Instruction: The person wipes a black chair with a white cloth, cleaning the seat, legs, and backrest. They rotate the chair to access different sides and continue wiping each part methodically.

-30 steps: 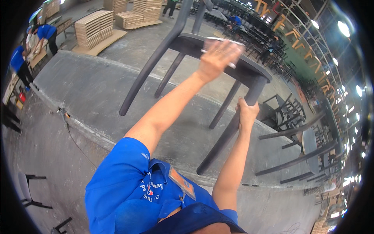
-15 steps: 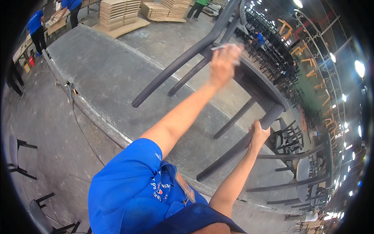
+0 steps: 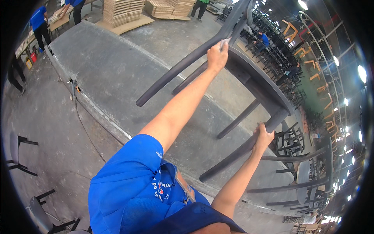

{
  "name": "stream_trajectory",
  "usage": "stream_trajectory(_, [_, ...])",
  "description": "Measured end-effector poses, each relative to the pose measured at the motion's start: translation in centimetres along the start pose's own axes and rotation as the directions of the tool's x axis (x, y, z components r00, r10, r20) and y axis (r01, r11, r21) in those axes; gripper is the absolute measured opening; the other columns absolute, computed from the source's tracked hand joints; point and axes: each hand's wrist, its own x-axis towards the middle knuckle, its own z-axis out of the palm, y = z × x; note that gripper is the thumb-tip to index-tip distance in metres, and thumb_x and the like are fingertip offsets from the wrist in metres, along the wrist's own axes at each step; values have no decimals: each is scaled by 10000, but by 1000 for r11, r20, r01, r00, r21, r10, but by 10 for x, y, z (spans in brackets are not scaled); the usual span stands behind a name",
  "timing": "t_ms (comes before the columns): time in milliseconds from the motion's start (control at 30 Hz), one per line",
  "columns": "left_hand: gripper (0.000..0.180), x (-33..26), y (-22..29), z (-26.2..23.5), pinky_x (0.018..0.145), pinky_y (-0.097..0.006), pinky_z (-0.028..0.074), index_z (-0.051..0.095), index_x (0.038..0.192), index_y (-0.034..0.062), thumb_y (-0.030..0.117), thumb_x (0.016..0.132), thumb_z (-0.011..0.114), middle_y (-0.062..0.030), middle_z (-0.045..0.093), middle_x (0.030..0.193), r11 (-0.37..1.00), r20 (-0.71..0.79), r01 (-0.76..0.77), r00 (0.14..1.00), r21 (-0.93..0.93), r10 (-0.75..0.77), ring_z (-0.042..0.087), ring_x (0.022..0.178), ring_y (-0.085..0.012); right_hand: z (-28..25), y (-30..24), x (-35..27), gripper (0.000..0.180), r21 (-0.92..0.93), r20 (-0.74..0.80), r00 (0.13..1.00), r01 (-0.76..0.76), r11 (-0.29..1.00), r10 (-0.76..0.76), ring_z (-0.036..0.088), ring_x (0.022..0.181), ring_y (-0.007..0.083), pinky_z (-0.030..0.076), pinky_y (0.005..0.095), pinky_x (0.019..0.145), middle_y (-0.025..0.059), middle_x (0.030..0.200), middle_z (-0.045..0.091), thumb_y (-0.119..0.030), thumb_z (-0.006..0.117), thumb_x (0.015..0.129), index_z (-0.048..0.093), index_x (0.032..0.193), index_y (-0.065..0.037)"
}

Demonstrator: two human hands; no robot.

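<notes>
A dark grey wooden chair point(image 3: 261, 90) is tipped over, its legs pointing toward the lower left and its back at the top. My left hand point(image 3: 217, 57) reaches up to the joint of the upper front leg and seat frame. Its fingers are closed on a small pale folded pad point(image 3: 224, 42), perhaps sandpaper, against the wood. Lower down, my right hand point(image 3: 265, 136) wraps round the chair's other front leg close to the seat.
Under the chair runs a long grey worktable point(image 3: 117, 74). Dark chairs stand at the right point(image 3: 307, 175) and lower left point(image 3: 14, 148). Stacked wooden slats point(image 3: 122, 11) lie beyond. People in blue shirts point(image 3: 38, 19) work at the far left. A cable point(image 3: 83, 124) hangs from the table's edge.
My left hand, blurred over the seat frame before, has moved left onto the top of the front leg. The right hand keeps its grip, and the view has shifted slightly.
</notes>
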Motion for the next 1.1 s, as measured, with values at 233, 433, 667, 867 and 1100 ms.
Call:
stream_trajectory(233, [462,-99,19,64,1082,-449,347,611,1234,79,123,778,665,-132,556,1323,472,183,-867,496,161,849,439,1308,-350,4,-5,-9,168,-71,-64,997,46,996,-51,541,485,128,448,272,467,45,627,562,-86,664,758,542,838,-2])
stream_trajectory(433, [417,-147,76,119,1090,-427,360,626,1170,90,171,762,653,-72,576,1307,-53,462,-998,-64,-36,885,480,1282,-285,1,-9,-15,196,-65,-54,999,-6,998,2,562,502,120,449,278,484,49,616,583,-104,650,727,567,847,26])
stream_trajectory(667, [480,-64,36,53,1105,-406,357,576,1288,144,66,818,632,-48,553,1345,-71,473,-997,-53,19,879,468,1299,-219,1,-7,-8,265,-118,-57,998,-2,993,-4,605,522,186,482,332,547,96,609,598,-155,650,689,573,870,23])
stream_trajectory(867, [485,-57,14,21,1078,-426,364,540,1321,98,-2,846,556,-106,555,1335,402,195,-859,474,317,859,497,1268,-283,8,-3,-1,286,-147,-87,996,-2,989,-11,613,534,184,485,334,539,105,625,603,-157,639,696,563,899,30])
stream_trajectory(1100, [474,-124,44,86,1100,-436,337,558,1300,157,72,834,566,-66,543,1349,266,344,-958,287,109,894,480,1282,-280,10,-9,-10,201,-16,-3,1000,21,1000,-21,556,510,124,442,276,492,62,660,595,-70,645,738,560,892,26])
